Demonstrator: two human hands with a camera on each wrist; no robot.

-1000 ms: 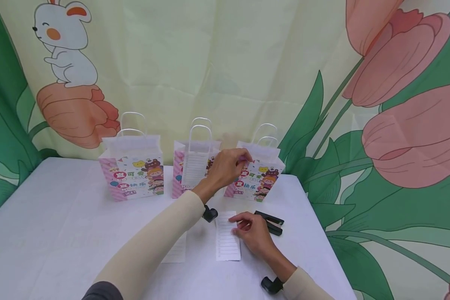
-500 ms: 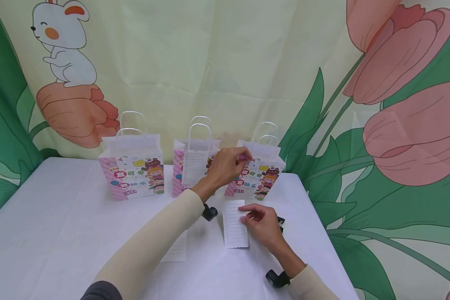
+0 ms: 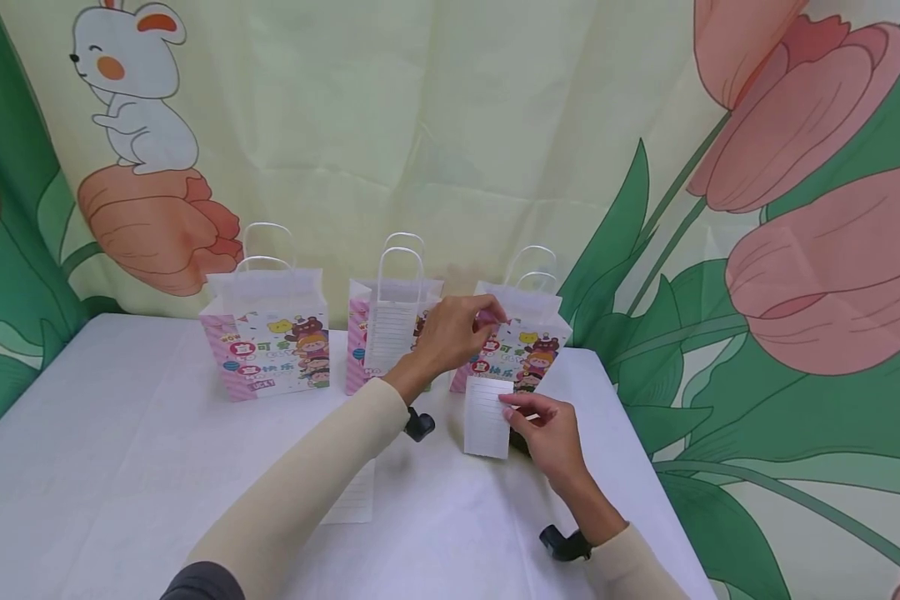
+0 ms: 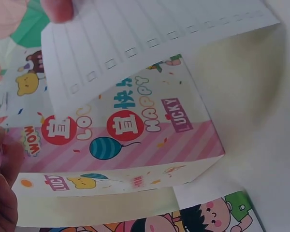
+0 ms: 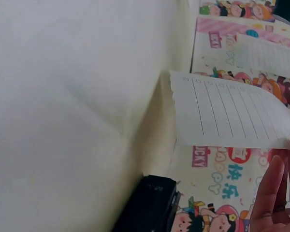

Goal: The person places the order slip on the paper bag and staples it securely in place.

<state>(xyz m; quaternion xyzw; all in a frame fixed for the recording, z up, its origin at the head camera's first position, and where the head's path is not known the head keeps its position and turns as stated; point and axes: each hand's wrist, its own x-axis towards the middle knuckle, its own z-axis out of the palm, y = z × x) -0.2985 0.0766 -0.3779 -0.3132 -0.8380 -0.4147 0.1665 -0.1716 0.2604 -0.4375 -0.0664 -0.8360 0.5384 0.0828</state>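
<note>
My left hand (image 3: 453,333) pinches the upper left edge of the right-hand paper gift bag (image 3: 528,354), which is printed with cartoon characters. In the left wrist view, its fingertips (image 4: 5,169) close on the bag's edge. Between thumb and fingers, my right hand (image 3: 551,437) holds a lined checklist slip (image 3: 486,421) by its right side. The slip hangs in front of the bag and overlaps its lower part. Small check boxes run along one margin of it, seen in the right wrist view. Behind the right hand, a black stapler (image 5: 147,205) is mostly hidden in the head view.
A middle gift bag (image 3: 358,337) has a lined slip (image 3: 390,333) on its front. To the left stands another such bag (image 3: 270,350). One more lined slip (image 3: 354,500) lies on the white tablecloth (image 3: 135,467), partly under the left forearm. A printed curtain (image 3: 495,125) hangs behind.
The right hand has lifted the checklist slip off the table and carried it forward and right, up to the right-hand bag, covering the stapler. The left hand has stayed at the bag's edge.
</note>
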